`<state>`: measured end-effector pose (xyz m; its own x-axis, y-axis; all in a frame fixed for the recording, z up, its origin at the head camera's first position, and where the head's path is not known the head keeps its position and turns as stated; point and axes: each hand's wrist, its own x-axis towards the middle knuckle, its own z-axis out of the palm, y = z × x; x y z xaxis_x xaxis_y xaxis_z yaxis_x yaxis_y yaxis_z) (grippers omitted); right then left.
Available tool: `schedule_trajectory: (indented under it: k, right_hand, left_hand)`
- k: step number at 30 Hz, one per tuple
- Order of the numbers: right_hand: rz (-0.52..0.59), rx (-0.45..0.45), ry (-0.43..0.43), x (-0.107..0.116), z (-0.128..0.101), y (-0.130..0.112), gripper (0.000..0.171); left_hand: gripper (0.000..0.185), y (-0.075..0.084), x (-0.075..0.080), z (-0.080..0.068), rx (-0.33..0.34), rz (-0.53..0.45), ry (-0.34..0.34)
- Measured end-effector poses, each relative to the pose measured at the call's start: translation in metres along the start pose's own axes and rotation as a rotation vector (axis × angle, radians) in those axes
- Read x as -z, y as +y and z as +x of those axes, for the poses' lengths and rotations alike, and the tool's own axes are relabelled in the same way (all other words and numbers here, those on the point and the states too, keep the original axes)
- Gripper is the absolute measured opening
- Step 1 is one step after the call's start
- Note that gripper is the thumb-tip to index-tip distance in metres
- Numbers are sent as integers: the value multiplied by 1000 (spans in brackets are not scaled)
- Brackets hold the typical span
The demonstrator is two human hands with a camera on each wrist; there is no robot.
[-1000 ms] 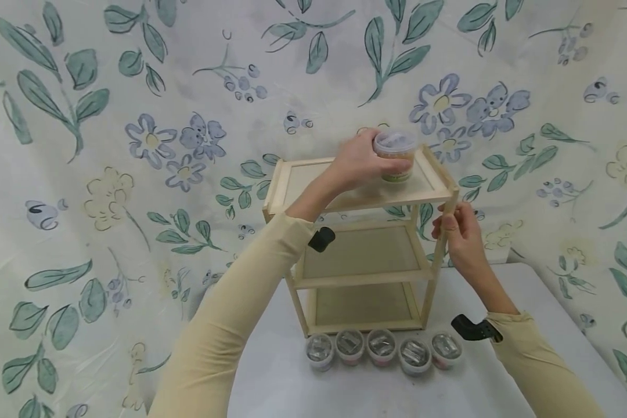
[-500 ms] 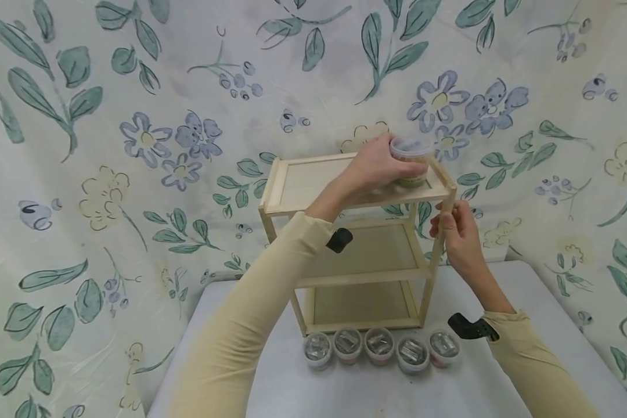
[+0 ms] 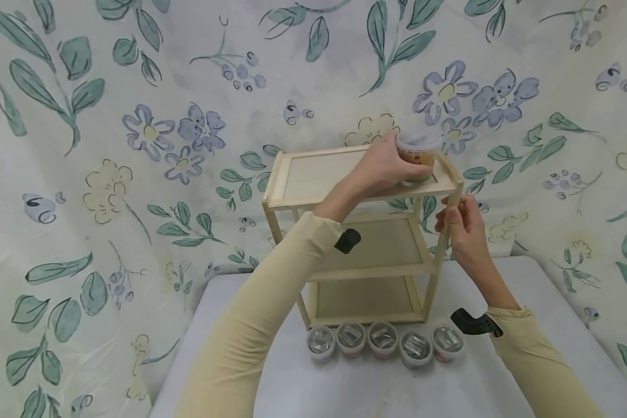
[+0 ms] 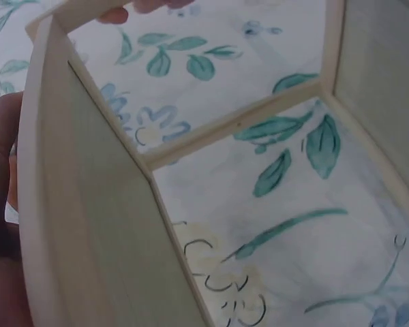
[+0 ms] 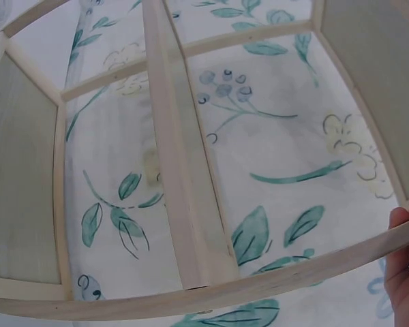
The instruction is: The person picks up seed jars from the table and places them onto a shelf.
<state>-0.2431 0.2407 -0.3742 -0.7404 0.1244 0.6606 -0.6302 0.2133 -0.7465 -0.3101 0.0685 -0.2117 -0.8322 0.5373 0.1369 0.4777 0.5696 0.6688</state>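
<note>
On the right part of the top shelf of a small three-tier wooden rack [image 3: 313, 174], my left hand [image 3: 389, 165] grips a clear plastic tub [image 3: 418, 152] with a translucent lid and orange-yellow contents. The thumb lies across the tub's front and the fingers go behind it. My right hand [image 3: 465, 226] holds the rack's front right post [image 3: 442, 238] just below the top shelf. In the right wrist view, fingers [image 5: 399, 259] curl round that post. The left wrist view looks under the top shelf [image 4: 109, 177], with part of the left hand at its edge.
Several small lidded cups [image 3: 383, 339] with silvery contents stand in a row before the rack's base. The rack stands on a white-covered table [image 3: 345, 389], and a floral cloth [image 3: 177, 87] hangs close behind it.
My left hand has carried the tub to the right along the top shelf, toward its right rail. The right hand keeps its hold on the post.
</note>
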Motion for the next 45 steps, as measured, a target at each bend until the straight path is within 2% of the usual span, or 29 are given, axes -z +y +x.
schedule_trajectory:
  k: [8, 11, 15, 19, 27, 38, 45]
  right_hand:
    - [4, 8, 2, -1, -1, 0, 24]
    - [4, 8, 1, -1, -2, 0, 23]
    - [-8, 24, -4, -1, -1, -1, 23]
    - [-14, 42, 5, 0, -2, 1, 24]
    - [7, 29, 20, 0, 0, 3, 25]
    - [-23, 63, 23, 0, 2, 4, 26]
    - [15, 79, 20, -1, 3, 5, 29]
  left_hand:
    - [64, -3, 4, -3, -3, -133, -88]
    - [66, -4, 5, -6, -1, -147, -98]
    - [61, -5, 8, -9, -17, -217, -90]
    - [68, -8, 10, -13, 1, -240, -83]
    - [99, -11, 19, -22, 55, -185, -43]
    - [97, -22, 43, -49, 1, -212, 118]
    - [95, -26, 54, -67, 9, -216, 127]
